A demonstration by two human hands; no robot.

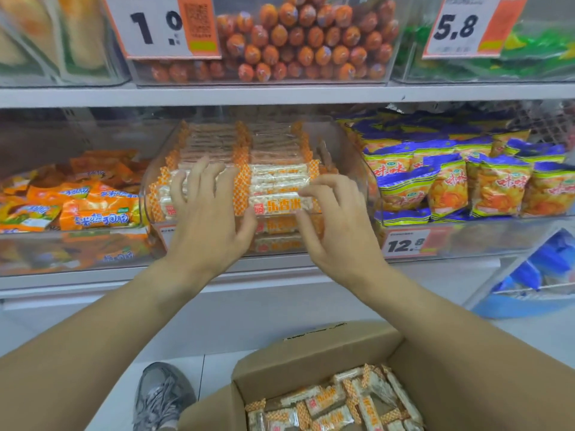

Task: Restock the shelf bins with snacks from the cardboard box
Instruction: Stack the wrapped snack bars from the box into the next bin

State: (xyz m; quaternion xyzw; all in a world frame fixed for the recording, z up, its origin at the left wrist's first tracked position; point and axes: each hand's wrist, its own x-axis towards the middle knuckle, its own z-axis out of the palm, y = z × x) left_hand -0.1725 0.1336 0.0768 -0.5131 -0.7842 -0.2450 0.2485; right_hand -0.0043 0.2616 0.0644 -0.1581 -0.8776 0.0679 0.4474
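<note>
A clear shelf bin (145, 194) on the middle shelf holds rows of white rice-bar snacks in orange-checked wrappers (277, 178). My left hand (205, 213) lies with spread fingers on the left front stack of bars. My right hand (336, 219) pinches the right end of the front labelled bar (280, 206) between fingertips and thumb, at the bin's front edge. Below, at the bottom of the view, an open cardboard box (311, 353) holds several more of the same bars (329, 399), lying loose.
Orange snack packets (93, 206) fill the bin to the left and blue-and-yellow chip bags (451, 185) the bin to the right. Orange sausages (305, 42) sit on the shelf above. A grey shoe (161, 396) stands beside the box. A blue basket (535, 275) is at the right.
</note>
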